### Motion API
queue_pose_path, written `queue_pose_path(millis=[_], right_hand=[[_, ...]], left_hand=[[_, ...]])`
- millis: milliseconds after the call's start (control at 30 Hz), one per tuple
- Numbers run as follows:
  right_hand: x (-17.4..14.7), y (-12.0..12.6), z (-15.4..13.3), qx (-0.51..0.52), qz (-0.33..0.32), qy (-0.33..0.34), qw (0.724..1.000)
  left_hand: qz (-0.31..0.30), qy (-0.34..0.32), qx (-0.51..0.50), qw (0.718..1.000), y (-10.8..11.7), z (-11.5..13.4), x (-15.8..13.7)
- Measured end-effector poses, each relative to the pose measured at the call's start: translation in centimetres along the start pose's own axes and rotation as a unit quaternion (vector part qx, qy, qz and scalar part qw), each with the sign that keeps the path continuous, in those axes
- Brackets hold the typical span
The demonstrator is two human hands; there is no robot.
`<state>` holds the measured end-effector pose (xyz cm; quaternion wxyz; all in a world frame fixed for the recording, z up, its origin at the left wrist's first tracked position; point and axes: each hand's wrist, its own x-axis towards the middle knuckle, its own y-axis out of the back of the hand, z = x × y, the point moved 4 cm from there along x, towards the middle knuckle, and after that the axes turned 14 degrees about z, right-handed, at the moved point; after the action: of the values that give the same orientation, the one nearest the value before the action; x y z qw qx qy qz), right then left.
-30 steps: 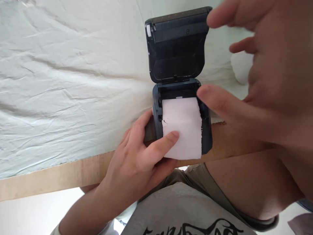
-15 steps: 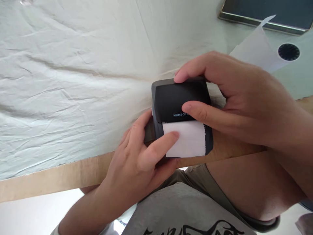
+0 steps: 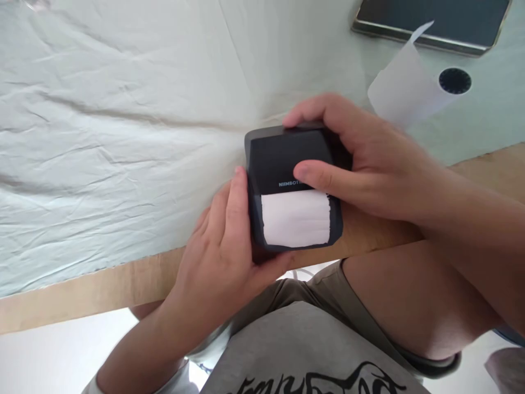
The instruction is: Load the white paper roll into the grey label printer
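Observation:
A black label printer [image 3: 287,158] marked NIIMBOT is held between my two hands at the table's front edge. White label paper [image 3: 296,219] lies over its lower front part, below the dark lid. My left hand [image 3: 221,246] is wrapped around the printer's left side and lower corner, its thumb along the bottom edge. My right hand [image 3: 353,148] grips the upper right part, thumb on the lid beside the lettering and fingers over the back edge. The lid looks closed down above the paper.
Beyond my right hand, a roll of white paper [image 3: 404,90] with a dark core end lies on the pale cloth [image 3: 123,164], one end curling up. Farther back is a dark flat device [image 3: 435,22] with a metallic rim. A bare wooden edge [image 3: 102,284] runs along the front.
My left index finger has left the label paper and now rests along the printer's left side. The lid sits lower and flatter on the body. My right hand keeps its grip.

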<state>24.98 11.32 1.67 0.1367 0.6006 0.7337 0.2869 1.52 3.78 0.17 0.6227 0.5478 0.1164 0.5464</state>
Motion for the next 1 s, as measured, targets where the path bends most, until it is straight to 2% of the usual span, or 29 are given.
queue_pose_path(millis=[100,333,433,600,733,1000], right_hand=[[-1.0,0.5,0.0,-0.042,0.02,0.026,0.999],[-1.8,1.1,1.8,-0.131,-0.008,0.041,0.99],[-1.8,0.8,1.7,-0.129,-0.005,0.038,0.991],[-1.2,0.4,1.3,-0.111,-0.021,-0.028,0.993],[-0.7,0.9,1.1,-0.113,-0.03,-0.054,0.992],[-0.6,2.1,-0.4,-0.137,-0.001,-0.024,0.99]], left_hand=[[-0.014,0.014,0.007,1.0,-0.3,-0.3,0.1],[-0.036,0.068,0.002,0.997,0.0,-1.1,0.4],[-0.017,0.067,0.005,0.998,0.2,-1.0,0.4],[-0.005,0.064,0.003,0.998,0.2,-0.5,0.6],[-0.006,0.052,0.0,0.999,0.1,-0.8,0.6],[-0.044,0.059,-0.02,0.997,0.2,-2.1,0.3]])
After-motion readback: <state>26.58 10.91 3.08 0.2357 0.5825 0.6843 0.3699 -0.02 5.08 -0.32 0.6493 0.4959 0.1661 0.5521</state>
